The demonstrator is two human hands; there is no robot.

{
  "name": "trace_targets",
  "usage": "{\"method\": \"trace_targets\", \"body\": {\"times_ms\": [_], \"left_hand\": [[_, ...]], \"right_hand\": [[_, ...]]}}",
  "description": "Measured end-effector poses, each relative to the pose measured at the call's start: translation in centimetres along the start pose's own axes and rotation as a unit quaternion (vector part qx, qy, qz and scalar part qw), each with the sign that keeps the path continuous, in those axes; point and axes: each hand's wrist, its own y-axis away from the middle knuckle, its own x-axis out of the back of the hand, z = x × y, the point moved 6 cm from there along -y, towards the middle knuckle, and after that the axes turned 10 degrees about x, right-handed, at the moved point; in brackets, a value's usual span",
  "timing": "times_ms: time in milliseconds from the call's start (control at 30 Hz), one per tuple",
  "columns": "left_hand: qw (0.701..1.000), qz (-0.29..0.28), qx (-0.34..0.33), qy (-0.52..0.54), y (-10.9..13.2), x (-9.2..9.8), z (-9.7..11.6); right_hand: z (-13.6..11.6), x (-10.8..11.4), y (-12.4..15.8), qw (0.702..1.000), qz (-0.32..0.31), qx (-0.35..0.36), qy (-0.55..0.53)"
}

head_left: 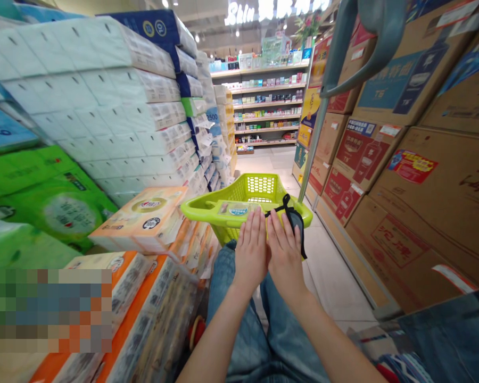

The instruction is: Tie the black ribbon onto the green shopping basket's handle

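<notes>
My left hand (252, 247) and my right hand (284, 250) lie side by side, palms down, with straight fingers. Their fingertips reach the near rim of a lime-green plastic shopping basket (199, 211). Beside my right hand, a dark item with black straps (296, 219) hangs over the rim; its kind is unclear. From the basket's right side a grey pull handle (353, 86) rises on a metal pole. Nothing shows in the part of the basket that I can see. My palms are hidden.
Stacked tissue packs (104, 96) wall the left side, with orange packs (139, 215) low beside my legs. Cardboard cartons (419, 213) are piled along the right. Pale floor tiles (259, 159) lead to shelves of small goods (267, 101). Denim (451, 340) shows at lower right.
</notes>
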Motion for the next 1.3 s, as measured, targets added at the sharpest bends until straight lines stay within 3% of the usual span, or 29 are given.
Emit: {"method": "trace_targets", "body": {"times_ms": [200, 367, 467, 633, 767, 900, 1133, 1300], "left_hand": [[1.0, -0.008, -0.002, 0.008, -0.2, 0.3, 0.1], [1.0, -0.009, -0.001, 0.007, -0.3, 0.4, 0.3], [1.0, -0.012, 0.002, 0.004, -0.2, 0.4, 0.3], [1.0, -0.01, 0.0, 0.002, -0.1, 0.3, 0.1], [1.0, 0.005, -0.003, -0.012, 0.0, 0.2, -0.1], [1.0, 0.012, -0.005, -0.015, 0.0, 0.3, -0.1], [1.0, -0.007, 0.004, 0.02, -0.2, 0.5, 0.2], [1.0, -0.012, 0.004, 0.013, -0.2, 0.5, 0.3]], "right_hand": [[2.7, 0.8, 1.7, 0.999, 0.022, 0.031, -0.009], [5.7, 1.8, 1.8, 0.997, 0.047, -0.021, -0.059], [6.2, 2.0, 1.4, 0.993, 0.063, -0.052, -0.084], [3.6, 1.0, 1.1, 0.994, 0.052, -0.078, -0.055], [0.1, -0.6, 0.7, 0.999, 0.01, -0.041, -0.023], [-0.7, -1.0, 0.8, 1.0, 0.002, -0.015, -0.024], [2.6, 0.9, 2.4, 0.998, 0.019, 0.019, -0.049], [6.2, 2.3, 2.2, 0.99, 0.066, -0.041, -0.114]]}}
